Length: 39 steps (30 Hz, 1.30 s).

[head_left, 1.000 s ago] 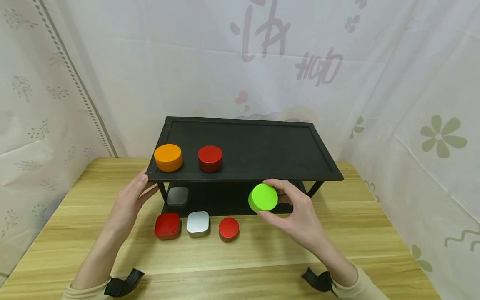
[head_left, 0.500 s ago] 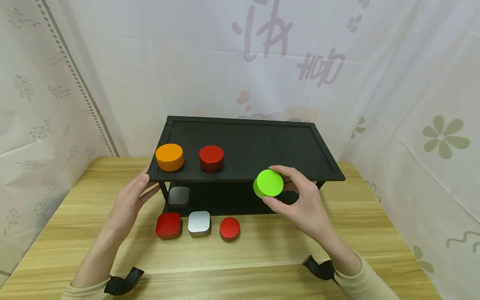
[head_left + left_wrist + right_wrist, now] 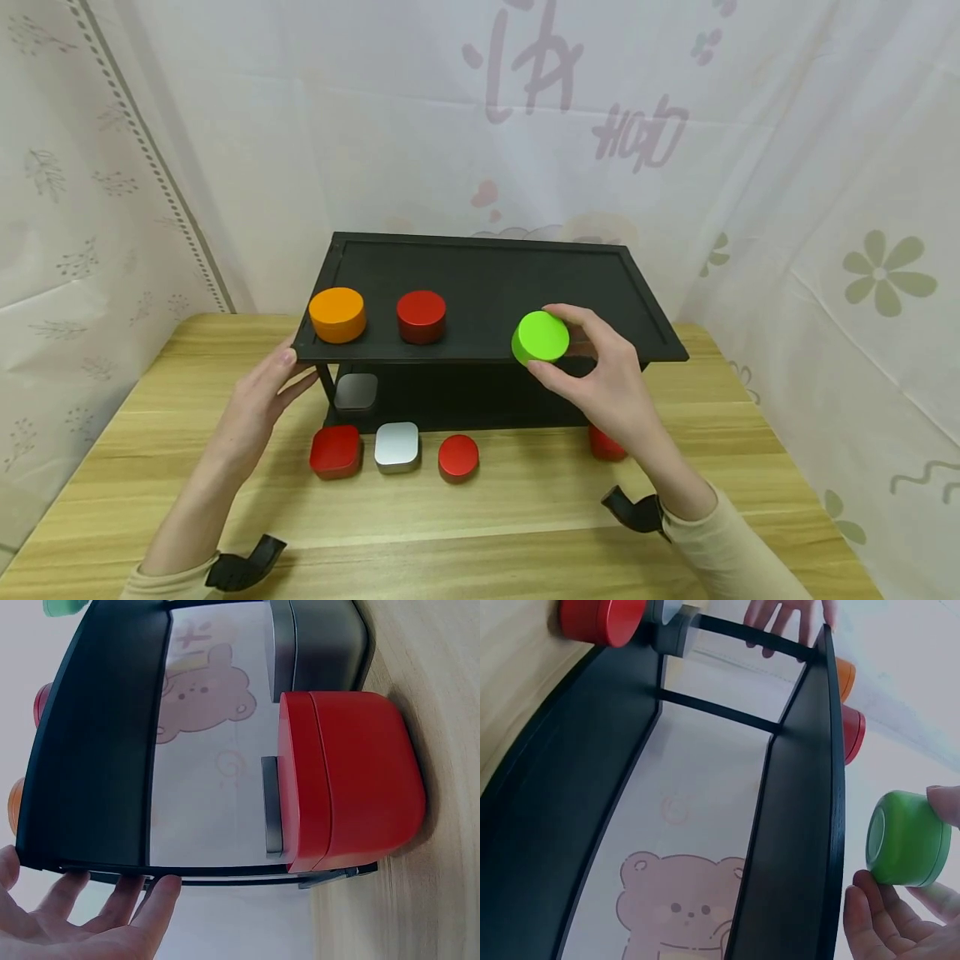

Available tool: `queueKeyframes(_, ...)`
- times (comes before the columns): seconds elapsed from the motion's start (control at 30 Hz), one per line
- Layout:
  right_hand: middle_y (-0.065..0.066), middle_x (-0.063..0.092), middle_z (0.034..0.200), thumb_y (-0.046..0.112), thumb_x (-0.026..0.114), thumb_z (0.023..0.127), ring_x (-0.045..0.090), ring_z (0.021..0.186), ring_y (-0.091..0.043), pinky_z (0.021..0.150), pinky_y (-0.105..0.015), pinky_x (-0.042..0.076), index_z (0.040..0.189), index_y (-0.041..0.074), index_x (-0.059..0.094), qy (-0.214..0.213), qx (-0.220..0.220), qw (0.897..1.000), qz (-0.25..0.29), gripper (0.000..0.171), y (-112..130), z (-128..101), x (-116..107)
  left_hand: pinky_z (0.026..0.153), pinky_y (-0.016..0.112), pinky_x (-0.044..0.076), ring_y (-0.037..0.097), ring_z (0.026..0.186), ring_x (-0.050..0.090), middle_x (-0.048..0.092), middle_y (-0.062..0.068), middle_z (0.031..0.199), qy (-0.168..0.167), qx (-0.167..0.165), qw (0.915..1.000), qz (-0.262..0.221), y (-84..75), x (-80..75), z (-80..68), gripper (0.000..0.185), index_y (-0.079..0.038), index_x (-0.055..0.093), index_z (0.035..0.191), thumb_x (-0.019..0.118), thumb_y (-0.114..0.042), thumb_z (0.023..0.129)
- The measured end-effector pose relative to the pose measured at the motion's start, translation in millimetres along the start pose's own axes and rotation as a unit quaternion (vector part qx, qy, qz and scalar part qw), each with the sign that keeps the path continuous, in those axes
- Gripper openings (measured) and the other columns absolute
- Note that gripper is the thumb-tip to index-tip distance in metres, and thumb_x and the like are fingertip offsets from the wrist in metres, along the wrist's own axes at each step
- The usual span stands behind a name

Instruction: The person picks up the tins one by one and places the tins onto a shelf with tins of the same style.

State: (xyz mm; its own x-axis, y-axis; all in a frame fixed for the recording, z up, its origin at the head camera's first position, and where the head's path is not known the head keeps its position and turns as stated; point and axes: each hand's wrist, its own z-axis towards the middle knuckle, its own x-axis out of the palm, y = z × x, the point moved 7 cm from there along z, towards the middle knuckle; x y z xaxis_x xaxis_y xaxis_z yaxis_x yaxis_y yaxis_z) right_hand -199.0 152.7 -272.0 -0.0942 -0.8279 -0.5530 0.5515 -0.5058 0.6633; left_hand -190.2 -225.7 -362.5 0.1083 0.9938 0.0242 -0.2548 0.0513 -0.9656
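Observation:
My right hand (image 3: 603, 379) pinches a round green tin (image 3: 540, 337) between thumb and fingers, at the front edge of a black two-level shelf (image 3: 480, 275), right of its middle. In the right wrist view the green tin (image 3: 907, 836) is apart from the upper board. At the shelf's left front corner my left hand (image 3: 255, 408) touches the upper board's end, its fingers fairly straight in the left wrist view. A round orange tin (image 3: 337, 317) and a round dark red tin (image 3: 422, 318) stand on the upper board's left part.
A dark grey square tin (image 3: 356, 392) sits on the lower board. Before the shelf stand a red square tin (image 3: 335, 452), a silver square tin (image 3: 397, 447) and a small round red tin (image 3: 457, 458). Another red object (image 3: 606, 444) is partly hidden by my right wrist.
My right hand has lifted the green tin from before the lower level to the upper board's front edge, slightly rightward. A red object has come into sight beneath the wrist. The left hand stays put.

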Motion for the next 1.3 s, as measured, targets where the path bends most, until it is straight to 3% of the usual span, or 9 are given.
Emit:
queueKeyframes(0.13, 0.006, 0.070, 0.124, 0.018, 0.088, 0.082, 0.069, 0.099, -0.008, 0.087, -0.035, 0.064, 0.137, 0.025, 0.062, 0.001, 0.010, 1.000, 0.000, 0.061, -4, 7, 2, 0.104, 0.009, 0.051, 0.000, 0.125, 0.057, 0.054, -0.015, 0.147, -0.001, -0.001, 1.0000, 0.004, 0.4, -1.1, -0.8, 0.046, -0.006, 0.044, 0.156, 0.038, -0.023, 0.113)
queueKeyframes(0.53, 0.008, 0.068, 0.125, 0.023, 0.086, 0.084, 0.066, 0.102, -0.007, 0.089, -0.026, 0.061, 0.137, 0.027, 0.061, 0.022, 0.035, 0.999, 0.003, 0.059, -11, 22, 8, 0.104, 0.009, 0.051, -0.001, 0.127, 0.057, 0.053, -0.016, 0.149, -0.001, 0.005, 1.0000, 0.003, 1.0, -2.0, -1.9, 0.047, -0.006, 0.042, 0.157, 0.037, -0.022, 0.113)
queueKeyframes(0.87, 0.002, 0.068, 0.124, 0.023, 0.086, 0.084, 0.066, 0.105, -0.013, 0.092, -0.037, 0.063, 0.135, 0.025, 0.062, 0.045, 0.053, 0.998, 0.005, 0.057, -16, 31, 14, 0.105, 0.012, 0.052, -0.001, 0.126, 0.058, 0.054, -0.016, 0.149, -0.003, 0.009, 0.9999, -0.013, 1.0, -0.3, -0.4, 0.046, -0.004, 0.044, 0.155, 0.038, -0.021, 0.113)
queueKeyframes(1.3, 0.004, 0.068, 0.124, 0.028, 0.086, 0.085, 0.065, 0.105, -0.016, 0.093, -0.038, 0.063, 0.135, 0.024, 0.062, 0.094, 0.070, 0.993, -0.010, 0.056, -11, 43, 21, 0.105, 0.011, 0.051, -0.001, 0.127, 0.058, 0.055, -0.016, 0.148, -0.002, 0.012, 0.9999, -0.009, 0.9, -1.6, 0.5, 0.047, -0.004, 0.043, 0.156, 0.038, -0.021, 0.113)
